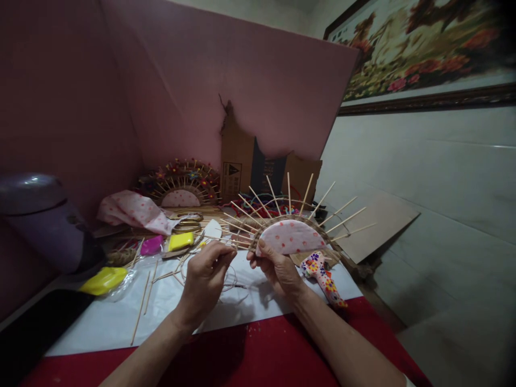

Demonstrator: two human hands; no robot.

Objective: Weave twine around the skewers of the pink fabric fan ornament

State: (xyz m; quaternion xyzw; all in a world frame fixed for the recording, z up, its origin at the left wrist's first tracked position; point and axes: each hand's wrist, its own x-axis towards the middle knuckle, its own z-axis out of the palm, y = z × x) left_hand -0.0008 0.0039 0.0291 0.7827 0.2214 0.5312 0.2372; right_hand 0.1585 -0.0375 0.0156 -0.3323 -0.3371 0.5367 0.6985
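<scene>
My right hand [278, 269] grips the lower left corner of a half-round piece covered in pink spotted fabric [292, 236], thumb on the front. A woven brown cord band [252, 244] runs along its curved edge, and thin wooden sticks [289, 196] fan outward from it. At the left end of the fan, my left hand [207, 274] is closed in a pinch on the lowest stick. Its fingertips hide that stick's outer end; whether a fine strand is also between them, I cannot tell.
Behind stands a similar half-round piece [181, 198] with colourful flowers. Spotted cloth [131, 210], scissors [187, 224], yellow clay packs [181, 241], a magenta pack [152, 245] and loose sticks [140, 309] lie left. A flowered figure [322, 274] is at right, torn cardboard [237, 156] behind.
</scene>
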